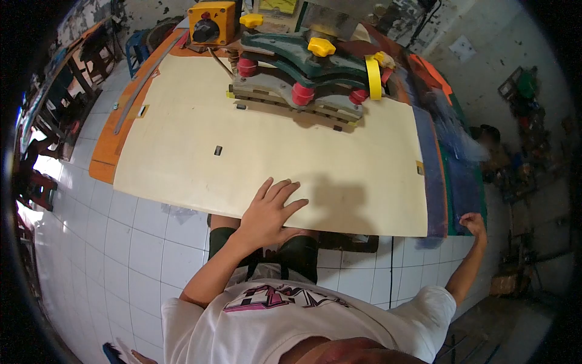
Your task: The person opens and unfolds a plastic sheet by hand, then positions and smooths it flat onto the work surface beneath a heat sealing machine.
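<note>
My left hand (273,209) lies with fingers spread on the near edge of a large cream sheet (200,182) that covers most of the table. At the far right, my right hand (474,224) has its fingers curled together at the near end of a dark blue sheet (464,188); whatever is in them is too small to make out. Small dark pieces sit on the cream sheet, one of them a dark rectangle (217,150) left of centre. Behind them stands a green and grey machine (297,73) with red and yellow knobs.
A yellow box with a black knob (211,24) stands at the back left. A yellow ring (373,77) hangs at the machine's right end. Clear plastic (454,127) lies crumpled on the right side. A grey metal strip (136,100) rests along the orange board (103,158).
</note>
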Motion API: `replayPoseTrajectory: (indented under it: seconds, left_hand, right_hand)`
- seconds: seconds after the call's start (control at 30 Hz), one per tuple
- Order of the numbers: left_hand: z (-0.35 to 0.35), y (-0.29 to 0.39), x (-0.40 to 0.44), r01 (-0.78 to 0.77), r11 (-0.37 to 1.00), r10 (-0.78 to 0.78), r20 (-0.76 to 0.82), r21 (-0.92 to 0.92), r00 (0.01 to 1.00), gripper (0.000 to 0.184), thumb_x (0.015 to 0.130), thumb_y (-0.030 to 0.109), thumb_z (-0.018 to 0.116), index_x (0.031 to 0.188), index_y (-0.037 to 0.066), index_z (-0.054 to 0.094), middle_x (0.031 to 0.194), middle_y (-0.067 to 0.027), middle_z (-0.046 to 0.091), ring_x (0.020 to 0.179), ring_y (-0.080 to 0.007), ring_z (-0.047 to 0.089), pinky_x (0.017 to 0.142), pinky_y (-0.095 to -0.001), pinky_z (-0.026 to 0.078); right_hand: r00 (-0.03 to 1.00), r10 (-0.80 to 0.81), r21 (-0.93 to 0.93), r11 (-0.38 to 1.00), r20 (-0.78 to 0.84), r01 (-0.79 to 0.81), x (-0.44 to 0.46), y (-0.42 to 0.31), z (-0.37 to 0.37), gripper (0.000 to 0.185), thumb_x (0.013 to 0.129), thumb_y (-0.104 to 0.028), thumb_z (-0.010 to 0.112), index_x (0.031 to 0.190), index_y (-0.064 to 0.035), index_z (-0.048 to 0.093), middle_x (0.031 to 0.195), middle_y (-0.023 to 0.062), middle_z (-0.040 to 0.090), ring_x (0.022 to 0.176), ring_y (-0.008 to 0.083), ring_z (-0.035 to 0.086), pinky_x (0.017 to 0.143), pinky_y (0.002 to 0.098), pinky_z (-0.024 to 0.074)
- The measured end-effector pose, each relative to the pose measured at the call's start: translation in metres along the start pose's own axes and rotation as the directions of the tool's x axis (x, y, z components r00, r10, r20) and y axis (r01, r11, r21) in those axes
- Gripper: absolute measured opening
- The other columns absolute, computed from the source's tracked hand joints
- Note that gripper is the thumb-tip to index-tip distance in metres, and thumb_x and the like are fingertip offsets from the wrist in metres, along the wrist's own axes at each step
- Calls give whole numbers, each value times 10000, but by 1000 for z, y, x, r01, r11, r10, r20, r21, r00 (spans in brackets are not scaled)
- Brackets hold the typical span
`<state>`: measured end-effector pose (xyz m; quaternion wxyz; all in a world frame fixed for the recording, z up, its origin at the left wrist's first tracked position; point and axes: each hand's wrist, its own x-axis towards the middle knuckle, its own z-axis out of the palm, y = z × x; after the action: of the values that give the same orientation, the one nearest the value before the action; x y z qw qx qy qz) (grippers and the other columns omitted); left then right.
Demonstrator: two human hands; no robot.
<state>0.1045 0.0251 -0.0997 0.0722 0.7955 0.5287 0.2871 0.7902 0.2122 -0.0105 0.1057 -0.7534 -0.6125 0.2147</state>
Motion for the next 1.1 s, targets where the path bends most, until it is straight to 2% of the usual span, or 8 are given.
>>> replayPoseTrajectory:
  seconds: [0.3, 0.4, 0.47, 0.6, 0.77, 0.9, 0.97, 1.1]
  left_hand:
    - [0, -2, -2, -11, 1000, 11, -15, 3, 1000, 598, 715, 447, 731, 1234, 182, 597, 1359, -113, 482, 1300, -307, 422, 1127, -525, 277]
    - [1, 0, -3, -19, 1000, 19, -37, 1, 999, 595, 719, 450, 726, 1235, 183, 599, 1359, -113, 482, 1305, -306, 417, 1127, -526, 278]
    - [-1, -1, -1, -8, 1000, 8, 2, 11, 1000, 601, 712, 457, 729, 1234, 187, 603, 1359, -112, 481, 1301, -306, 422, 1126, -525, 280]
    - [1, -1, -1, -13, 1000, 13, -23, 25, 1000, 612, 703, 464, 735, 1234, 189, 603, 1351, -108, 486, 1296, -305, 429, 1125, -524, 283]
    - [0, -1, -1, -13, 1000, 14, -14, 24, 1000, 623, 690, 457, 746, 1236, 194, 602, 1333, -100, 496, 1291, -300, 435, 1125, -523, 285]
    - [2, -2, -2, -16, 1000, 16, -17, 17, 1000, 624, 687, 449, 749, 1237, 195, 600, 1337, -99, 494, 1295, -298, 432, 1124, -524, 286]
    - [0, -1, -3, -18, 1000, 18, -21, 25, 1000, 629, 681, 434, 754, 1240, 194, 595, 1348, -102, 490, 1306, -299, 425, 1123, -526, 289]
    - [1, -2, -3, -15, 1000, 15, -39, 8, 999, 637, 671, 417, 760, 1242, 193, 590, 1361, -107, 485, 1311, -302, 425, 1122, -527, 290]
  right_hand:
    - [995, -45, -184, 982, -88, 28, 57, 73, -4, 42, 802, 51, 625, 839, 34, 621, 888, 89, 668, 807, 205, 651, 764, 337, 519]
    - [962, 95, 84, 994, -256, -76, 52, 57, 0, 169, 723, -56, 680, 873, -20, 613, 800, 110, 648, 769, 218, 629, 722, 374, 505]
    - [904, 37, -356, 912, -425, -204, 46, 36, 4, 268, 823, -45, 649, 1075, -10, 565, 969, 146, 678, 970, 275, 649, 858, 405, 505]
    - [874, 117, -374, 871, -472, -319, 41, 14, 5, 254, 848, -123, 635, 1089, -47, 603, 1021, 168, 684, 947, 344, 660, 853, 442, 508]
    - [616, 56, -327, 808, -786, -491, 66, 16, -21, 247, 863, -221, 632, 1036, -44, 647, 1027, 211, 690, 953, 391, 669, 804, 475, 541]
    - [723, 239, -173, 878, -648, -446, 122, 62, -72, 226, 910, -163, 529, 1051, -45, 661, 952, 159, 700, 845, 268, 701, 676, 426, 561]
    - [596, 409, 133, 882, -691, -451, 120, 47, -85, 246, 923, -148, 497, 1072, -33, 655, 941, 155, 693, 739, 246, 686, 580, 400, 558]
    - [695, 293, 167, 955, -657, -245, 139, 56, -94, 235, 931, -136, 475, 1048, -33, 651, 888, 136, 675, 705, 237, 651, 663, 379, 560]
